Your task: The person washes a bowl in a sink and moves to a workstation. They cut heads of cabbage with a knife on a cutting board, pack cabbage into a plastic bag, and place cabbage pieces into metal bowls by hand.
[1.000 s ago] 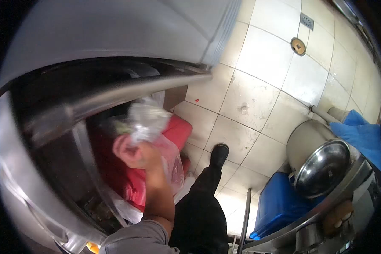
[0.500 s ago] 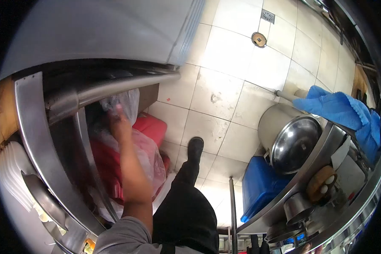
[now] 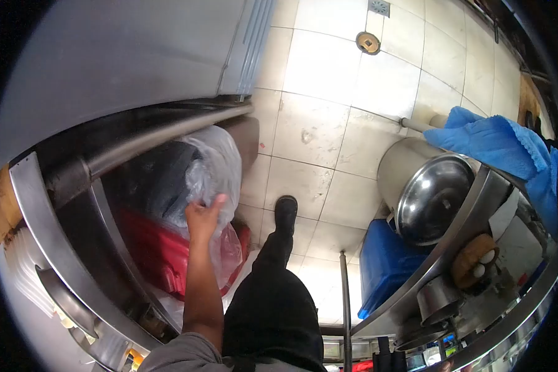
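Observation:
My left hand (image 3: 203,218) is closed on the bunched edge of a clear plastic bag (image 3: 226,155), with the thumb sticking out to the right. Dark contents show inside the bag, but I cannot make out what they are. The bag sits under the steel counter, on or against a red plastic container (image 3: 152,248). A thinner, pinkish plastic sheet (image 3: 230,251) hangs beside my wrist. Of my right hand (image 3: 445,367), only a sliver shows at the bottom edge, by the right counter's rim; its fingers are mostly hidden.
A steel shelf leg (image 3: 115,235) and rail (image 3: 167,133) frame the space around my left arm. On the right stand a lidded steel pot (image 3: 434,198), a blue container (image 3: 390,266) and a hanging blue cloth (image 3: 496,149). A metal pole (image 3: 345,297) rises near my leg.
The plastic bag has come outward and now bulges larger past the counter's edge. My left hand has moved right and slightly toward me. The view has shifted a little.

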